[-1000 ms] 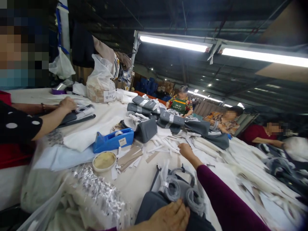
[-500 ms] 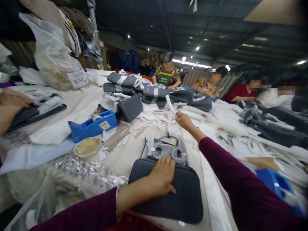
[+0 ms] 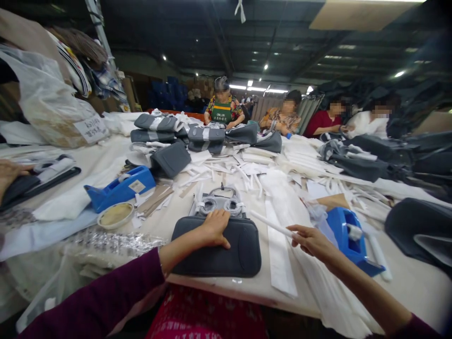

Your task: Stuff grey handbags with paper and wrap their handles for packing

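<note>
In front of me, at the table's near edge, lies a dark grey bag (image 3: 226, 256) with a flat flap. My left hand (image 3: 214, 229) rests on its upper part, fingers stretched over the edge. Just beyond the flap, two wrapped strap coils (image 3: 208, 205) and a looped handle (image 3: 222, 190) stick out at the bag's far side. My right hand (image 3: 309, 239), to the right of the bag, pinches the end of a narrow white strip (image 3: 270, 222). The strip points left toward the bag and touches nothing I can make out.
A blue tape dispenser (image 3: 120, 188) and a round dish (image 3: 115, 215) are at left; another blue dispenser (image 3: 348, 235) stands right. Grey bags (image 3: 169, 157) are piled at the back. A co-worker's hand (image 3: 10, 176) is at far left, and several people sit across the table.
My right hand has come back from the paper scraps to the right of the bag, bringing the white strip. My left hand stays on the bag. The view has turned right.
</note>
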A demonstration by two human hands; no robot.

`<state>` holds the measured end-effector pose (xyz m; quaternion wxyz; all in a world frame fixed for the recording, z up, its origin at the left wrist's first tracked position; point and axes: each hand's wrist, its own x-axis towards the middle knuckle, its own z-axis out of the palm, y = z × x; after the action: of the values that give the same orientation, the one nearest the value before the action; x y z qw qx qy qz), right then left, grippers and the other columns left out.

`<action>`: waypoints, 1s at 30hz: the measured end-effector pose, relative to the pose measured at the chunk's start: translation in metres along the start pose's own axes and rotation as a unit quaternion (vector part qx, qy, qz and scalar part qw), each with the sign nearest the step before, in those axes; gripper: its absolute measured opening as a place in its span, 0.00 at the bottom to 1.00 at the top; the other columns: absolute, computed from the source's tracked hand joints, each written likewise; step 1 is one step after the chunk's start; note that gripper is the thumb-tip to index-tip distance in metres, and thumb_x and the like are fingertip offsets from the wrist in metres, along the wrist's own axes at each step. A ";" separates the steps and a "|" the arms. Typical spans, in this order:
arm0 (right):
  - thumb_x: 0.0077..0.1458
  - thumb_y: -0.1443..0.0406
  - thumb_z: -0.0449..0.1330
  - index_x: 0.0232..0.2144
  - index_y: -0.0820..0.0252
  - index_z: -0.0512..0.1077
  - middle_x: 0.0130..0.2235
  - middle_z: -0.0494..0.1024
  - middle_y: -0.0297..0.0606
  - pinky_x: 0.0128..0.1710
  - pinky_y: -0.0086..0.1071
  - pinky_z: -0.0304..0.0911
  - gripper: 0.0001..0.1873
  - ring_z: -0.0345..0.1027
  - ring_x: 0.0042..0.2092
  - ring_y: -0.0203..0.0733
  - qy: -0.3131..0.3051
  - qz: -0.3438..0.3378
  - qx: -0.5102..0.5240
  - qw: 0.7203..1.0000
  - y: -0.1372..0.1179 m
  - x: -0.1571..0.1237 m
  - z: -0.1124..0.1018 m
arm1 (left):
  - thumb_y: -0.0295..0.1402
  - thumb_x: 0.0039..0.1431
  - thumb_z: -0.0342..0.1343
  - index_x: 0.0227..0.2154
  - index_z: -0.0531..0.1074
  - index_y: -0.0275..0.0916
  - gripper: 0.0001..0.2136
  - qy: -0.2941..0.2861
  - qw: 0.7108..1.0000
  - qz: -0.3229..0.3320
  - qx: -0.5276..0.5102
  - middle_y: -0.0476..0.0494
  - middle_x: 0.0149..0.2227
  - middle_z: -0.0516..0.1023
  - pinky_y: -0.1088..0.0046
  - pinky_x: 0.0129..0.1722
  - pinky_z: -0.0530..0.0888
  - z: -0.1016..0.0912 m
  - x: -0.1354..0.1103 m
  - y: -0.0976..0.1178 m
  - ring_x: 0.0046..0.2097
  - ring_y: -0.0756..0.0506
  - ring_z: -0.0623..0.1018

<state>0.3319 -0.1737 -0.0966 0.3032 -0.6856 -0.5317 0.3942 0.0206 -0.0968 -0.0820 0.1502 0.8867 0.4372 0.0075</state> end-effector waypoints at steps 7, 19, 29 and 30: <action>0.36 0.56 0.59 0.40 0.66 0.75 0.21 0.72 0.35 0.19 0.28 0.43 0.28 0.51 0.18 0.31 -0.037 0.013 0.005 0.999 0.000 0.000 -0.010 | 0.38 0.37 0.69 0.50 0.62 0.38 0.35 0.023 0.998 0.022 -0.049 0.38 0.52 0.69 0.56 0.53 0.62 0.004 -0.004 -0.007 0.54 0.34 0.67; 0.44 0.67 0.55 0.36 0.59 0.76 0.30 0.71 0.34 0.33 0.32 0.56 0.16 0.61 0.31 0.38 -0.093 -0.146 -0.099 0.980 -0.007 0.045 0.035 | 0.36 0.39 0.68 0.49 0.62 0.38 0.32 0.030 0.998 0.013 -0.055 0.38 0.51 0.70 0.54 0.53 0.61 0.000 -0.011 -0.002 0.53 0.34 0.67; 0.46 0.68 0.60 0.33 0.59 0.73 0.34 0.70 0.35 0.41 0.34 0.60 0.08 0.65 0.38 0.41 -0.077 -0.245 -0.097 0.962 -0.027 0.053 0.076 | 0.37 0.40 0.68 0.48 0.61 0.38 0.32 0.046 0.997 0.036 -0.047 0.39 0.49 0.70 0.56 0.51 0.62 0.007 -0.010 -0.008 0.51 0.35 0.67; 0.45 0.68 0.60 0.32 0.59 0.74 0.34 0.70 0.34 0.41 0.34 0.60 0.07 0.66 0.38 0.41 -0.060 -0.232 -0.107 0.965 -0.024 0.050 0.073 | 0.37 0.40 0.68 0.48 0.61 0.38 0.32 0.045 0.997 0.038 -0.048 0.39 0.49 0.70 0.56 0.51 0.63 0.007 -0.010 -0.008 0.51 0.35 0.67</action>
<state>0.2634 -0.1191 -0.1244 0.2790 -0.5471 -0.7323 0.2943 0.0091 -0.1017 -0.0893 0.1718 0.8932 0.4089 0.0741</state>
